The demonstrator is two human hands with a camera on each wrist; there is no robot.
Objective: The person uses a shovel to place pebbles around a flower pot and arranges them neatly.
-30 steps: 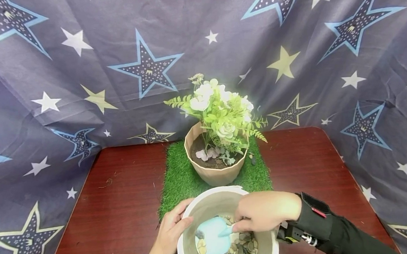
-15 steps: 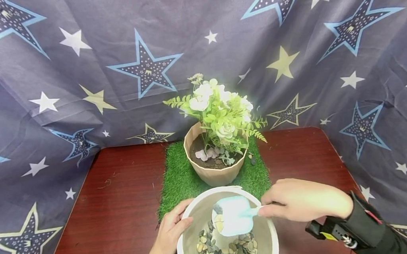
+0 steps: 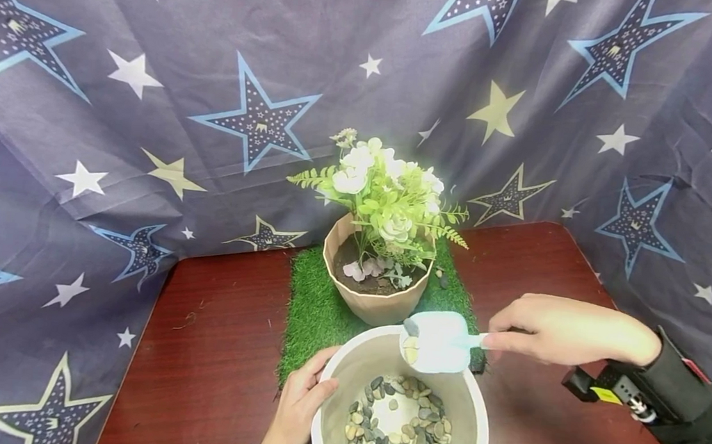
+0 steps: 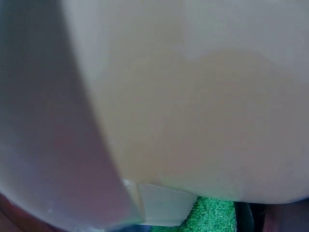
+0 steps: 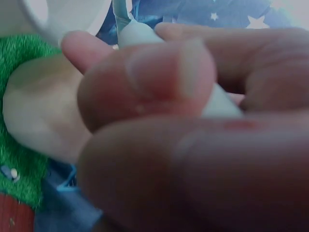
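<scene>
At lower centre of the frame, the left hand point(image 3: 295, 412) is gripping the rim of the white bucket point(image 3: 322, 414) of pebbles point(image 3: 398, 438). Right of it, the right hand point(image 3: 564, 330) is pinching the handle of a pale blue scoop point(image 3: 437, 341), which is carrying a few pebbles above the bucket's far rim, just in front of the flower pot point(image 3: 375, 300) on the green mat point(image 3: 318, 309).

L hand point(image 3: 297, 412) sat at approx 6 o'clock in the head view, fingers curled w/ thumb pointing toward 2 o'clock, gripping. R hand point(image 3: 564, 329) was at approx 4 o'clock, forearm in a dark sleeve running off toward 4, knuckles up, thumb and fingers point(image 5: 159, 87) pinched tight, pointing toward 9 o'clock.
</scene>
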